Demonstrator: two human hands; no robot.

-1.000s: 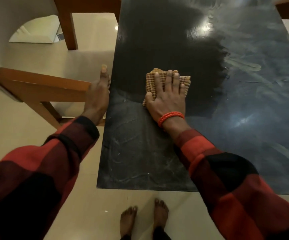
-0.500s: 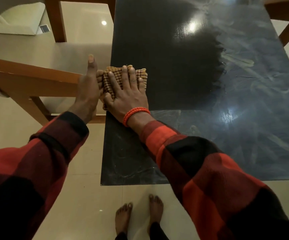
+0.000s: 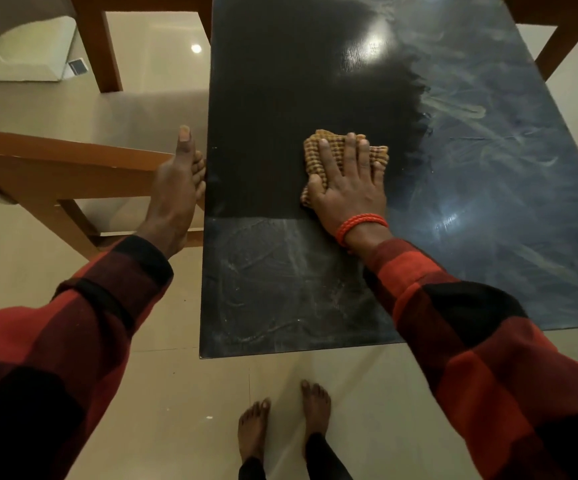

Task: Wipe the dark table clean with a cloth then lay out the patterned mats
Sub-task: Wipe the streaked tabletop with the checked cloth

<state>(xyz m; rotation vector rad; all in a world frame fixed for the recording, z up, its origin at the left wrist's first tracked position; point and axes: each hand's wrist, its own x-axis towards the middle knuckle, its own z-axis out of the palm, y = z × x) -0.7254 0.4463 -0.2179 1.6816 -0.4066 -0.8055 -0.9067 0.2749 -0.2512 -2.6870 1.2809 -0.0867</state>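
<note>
Floor (image 3: pixel 367 393): pale glossy tiles fill the room below my view; a ceiling light is mirrored in them at upper left.
Dark table (image 3: pixel 273 98): a long black top running away from me. I read three zones on it: a clean matt-black patch on the left and centre, a smeared greyish band along the right side, and a dusty, streaked strip at the near end.
Chairs: one wooden chair (image 3: pixel 73 161) stands just beside the table's left edge with its back rail toward me; parts of other wooden frames show at the top left, top right and right edge.
Sleeves: both my arms wear red-and-black checked sleeves (image 3: pixel 471 323).
Right hand (image 3: pixel 348 188): lies flat with fingers spread and straight, pressing down on the cloth; an orange beaded bracelet (image 3: pixel 360 223) circles the wrist.
Left hand (image 3: pixel 176 188): rests against the table's left edge, thumb pointing up and away; its fingers curl at the edge, but I cannot tell whether they clasp it.
Cloth (image 3: pixel 329 147): a folded tan waffle-checked cloth, on the table at the boundary of the clean patch and the dusty strip, under my right palm.
Feet (image 3: pixel 280 427): bare, on the tiles just short of the table's near end.
Containers: I see none in this view.
</note>
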